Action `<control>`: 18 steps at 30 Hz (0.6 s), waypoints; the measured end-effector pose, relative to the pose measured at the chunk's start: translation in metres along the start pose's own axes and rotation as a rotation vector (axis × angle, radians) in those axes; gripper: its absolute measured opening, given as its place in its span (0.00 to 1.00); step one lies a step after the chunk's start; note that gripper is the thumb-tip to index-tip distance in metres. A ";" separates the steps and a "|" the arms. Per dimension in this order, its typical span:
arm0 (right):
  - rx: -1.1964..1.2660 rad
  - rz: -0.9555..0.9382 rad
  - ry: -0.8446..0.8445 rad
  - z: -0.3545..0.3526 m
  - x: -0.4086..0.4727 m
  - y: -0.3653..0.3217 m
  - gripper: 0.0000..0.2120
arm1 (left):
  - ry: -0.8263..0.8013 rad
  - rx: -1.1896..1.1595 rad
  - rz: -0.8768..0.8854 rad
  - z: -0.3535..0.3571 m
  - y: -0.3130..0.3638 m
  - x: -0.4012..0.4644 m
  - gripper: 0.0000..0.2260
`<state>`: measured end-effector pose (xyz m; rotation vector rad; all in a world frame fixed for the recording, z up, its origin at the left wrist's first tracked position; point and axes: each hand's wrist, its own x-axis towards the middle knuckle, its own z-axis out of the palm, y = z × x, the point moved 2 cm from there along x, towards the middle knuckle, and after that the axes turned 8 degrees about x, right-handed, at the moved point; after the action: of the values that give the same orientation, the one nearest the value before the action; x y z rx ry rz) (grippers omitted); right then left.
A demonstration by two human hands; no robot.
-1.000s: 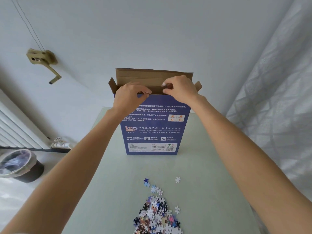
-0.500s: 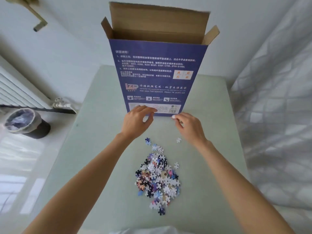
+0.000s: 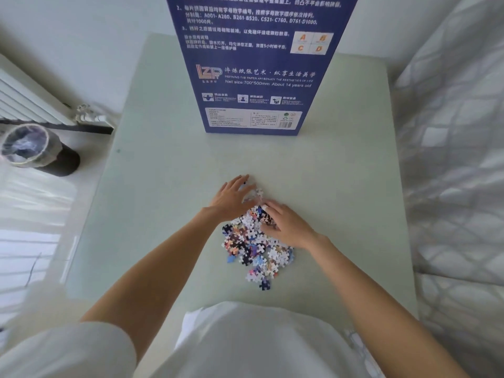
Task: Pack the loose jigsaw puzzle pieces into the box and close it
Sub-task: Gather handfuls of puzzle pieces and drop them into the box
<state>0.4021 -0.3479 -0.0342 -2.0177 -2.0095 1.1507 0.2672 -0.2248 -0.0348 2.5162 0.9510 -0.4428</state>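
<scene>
Head view, listed from left to right. Far left, on the floor: a dark waste bin point(image 3: 41, 150) lined with a clear bag, standing below a white radiator point(image 3: 30, 102) fixed along the wall. Centre: a pale green table point(image 3: 163, 173) running away from the viewer. Upon it, toward the far edge, a tall blue box point(image 3: 256, 64) stands upright, its printed face turned this way, its top out of frame so whether it is open cannot be told from here. Nearer, well apart from the box: a heap of loose jigsaw puzzle pieces point(image 3: 253, 246), multicoloured and white, lying flat on the tabletop. Left hand point(image 3: 231, 199): fingers straight and together, palm down, resting at the far left edge of the heap, fingertips reaching past it toward the box. Right hand point(image 3: 286, 225): fingers bent over the far right part of the heap, touching the pieces; whether any piece is actually pinched cannot be told. Both forearms bare, extending from white sleeves point(image 3: 68, 353) at the bottom of the frame. Far right: a bed or mattress with a white quilted cover point(image 3: 458, 159) alongside the table.
</scene>
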 end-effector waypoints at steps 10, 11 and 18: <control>-0.139 0.237 0.172 0.021 -0.042 -0.011 0.52 | 0.010 0.073 0.039 0.032 0.013 -0.066 0.43; -0.121 0.303 0.191 0.021 -0.045 -0.011 0.52 | 0.023 0.056 0.012 0.033 0.015 -0.068 0.43; 0.099 0.348 0.246 0.029 -0.042 -0.022 0.47 | 0.053 -0.052 -0.153 0.037 0.029 -0.067 0.36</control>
<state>0.3739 -0.3948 -0.0237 -2.3841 -1.5010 0.9663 0.2339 -0.2994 -0.0301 2.4293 1.1651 -0.3925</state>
